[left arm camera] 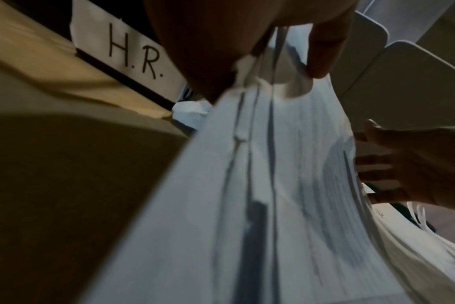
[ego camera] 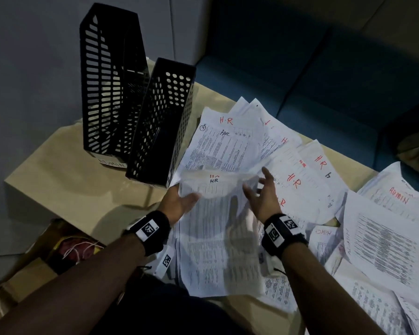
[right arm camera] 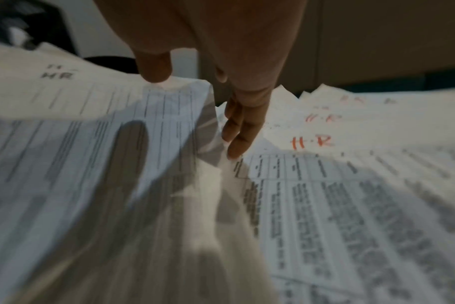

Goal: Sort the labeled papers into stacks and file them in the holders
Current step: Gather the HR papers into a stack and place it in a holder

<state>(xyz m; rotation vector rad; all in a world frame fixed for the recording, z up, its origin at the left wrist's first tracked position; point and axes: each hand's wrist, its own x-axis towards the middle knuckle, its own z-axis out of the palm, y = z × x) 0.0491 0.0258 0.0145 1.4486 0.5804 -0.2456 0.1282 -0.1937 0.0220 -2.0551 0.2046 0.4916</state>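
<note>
HR stack [ego camera: 215, 238], a thin sheaf of printed sheets, sags between both hands above the desk [ego camera: 58, 170]. It looks light, limp and apt to fan or slip, so I judge the far corners or both long edges the best hold. The left hand [ego camera: 179, 201] pinches its far left corner; the right hand [ego camera: 261, 199], fingers spread and holding nothing, hovers at its right edge. Its long axis runs away from the wrists, heading end farthest. Beyond the left hand stands the HR holder [ego camera: 162, 122].
</note>
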